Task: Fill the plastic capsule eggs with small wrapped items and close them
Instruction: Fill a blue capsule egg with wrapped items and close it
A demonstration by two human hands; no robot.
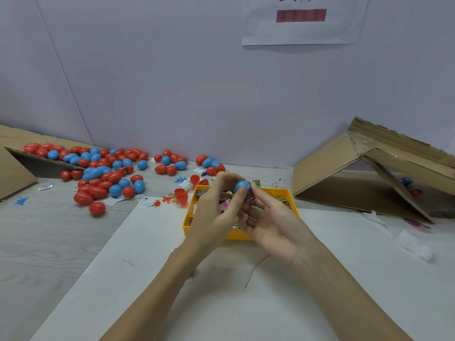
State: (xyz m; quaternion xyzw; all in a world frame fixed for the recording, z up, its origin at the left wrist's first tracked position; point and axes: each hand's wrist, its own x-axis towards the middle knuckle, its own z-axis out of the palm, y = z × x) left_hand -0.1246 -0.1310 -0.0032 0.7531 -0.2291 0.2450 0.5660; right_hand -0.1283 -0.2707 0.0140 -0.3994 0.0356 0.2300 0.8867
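A blue egg half (pixel 242 186) was pinched at the fingertips of the left hand (pixel 216 207), dome up. A wrapped item (pixel 250 198) was held just beneath it by the right hand (pixel 268 217), touching the half's lower edge (the rim itself was hidden). Both were held above the yellow tray (pixel 293 195). The closing move was judged to turn on that vertical line between half and item.

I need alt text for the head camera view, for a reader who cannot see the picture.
Two hands, left hand and right hand, hold a blue capsule egg with a wrapped item at its lower edge, above a yellow tray of wrapped items. Many red and blue eggs lie on the table to the left, and an open cardboard box lies on the right.
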